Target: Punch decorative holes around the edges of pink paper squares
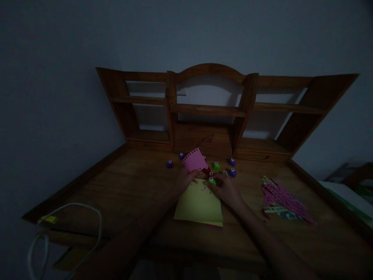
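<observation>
My left hand [186,179] is closed on a pink paper sheet [194,160] with punched holes along its edges, holding it tilted up above the desk. My right hand [225,189] is closed around a small green paper punch [212,181], right beside the pink sheet's lower edge. Both hands rest over a stack of yellow paper [199,206] lying flat on the wooden desk [131,186]. Small pink bits lie scattered on the top yellow sheet.
Several small punches stand behind the hands: purple ones [169,164] [232,162], a green one [216,166]. A heap of pink cut paper strips [279,198] lies at the right. A wooden shelf unit [210,109] stands at the back. A white cable [72,221] hangs over the left front edge.
</observation>
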### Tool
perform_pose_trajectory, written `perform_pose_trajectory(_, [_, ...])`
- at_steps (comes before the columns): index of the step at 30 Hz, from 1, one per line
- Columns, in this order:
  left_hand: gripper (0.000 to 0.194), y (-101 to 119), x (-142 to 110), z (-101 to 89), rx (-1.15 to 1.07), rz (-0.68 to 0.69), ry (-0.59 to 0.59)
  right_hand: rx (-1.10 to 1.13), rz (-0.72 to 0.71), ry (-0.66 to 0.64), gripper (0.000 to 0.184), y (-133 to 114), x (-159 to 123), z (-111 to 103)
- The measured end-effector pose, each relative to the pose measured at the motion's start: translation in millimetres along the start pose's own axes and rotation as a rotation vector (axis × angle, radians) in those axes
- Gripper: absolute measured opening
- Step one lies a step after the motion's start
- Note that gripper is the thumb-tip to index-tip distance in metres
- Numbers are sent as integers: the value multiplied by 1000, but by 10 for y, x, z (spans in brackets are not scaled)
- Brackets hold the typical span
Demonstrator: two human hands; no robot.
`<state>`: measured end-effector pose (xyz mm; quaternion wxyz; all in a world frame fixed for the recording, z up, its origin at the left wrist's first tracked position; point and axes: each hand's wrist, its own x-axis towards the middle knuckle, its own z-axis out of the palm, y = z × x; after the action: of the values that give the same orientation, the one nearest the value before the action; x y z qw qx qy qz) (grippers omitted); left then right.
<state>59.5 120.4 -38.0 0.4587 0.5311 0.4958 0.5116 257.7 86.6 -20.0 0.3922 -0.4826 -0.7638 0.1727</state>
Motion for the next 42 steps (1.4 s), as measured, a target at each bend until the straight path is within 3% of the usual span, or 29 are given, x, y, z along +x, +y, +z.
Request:
perform_pose_trajectory(5, [18, 16, -1, 2, -63, -26, -26, -21, 3, 21, 28, 69, 38, -90])
perform_pose_trajectory(11, [22, 44, -7, 9, -158, -18, -54, -69, 108, 19, 25, 204, 81, -264])
perform_pose_trajectory(17, [43, -9, 53, -21, -343, -113, -127, -240, 149, -40, 27, 212, 59, -247])
perform_pose_trajectory(22, [43, 39, 34, 0, -426, -122, -240, -344, 170, -49, 25, 160, 52, -258])
perform_pose_trajectory(29, [51, 86, 3, 22, -351, -71, -471, -394, 157, -24, 23, 176, 49, -261])
perform_pose_trajectory(36, [35, 269, -180, 22, -213, -1, -539, -395, 114, -11, 19, 248, 54, -230])
perform_pose_trajectory(42, [35, 426, -290, 25, -125, 74, -515, -397, 98, 13, 25, 195, 49, -244])
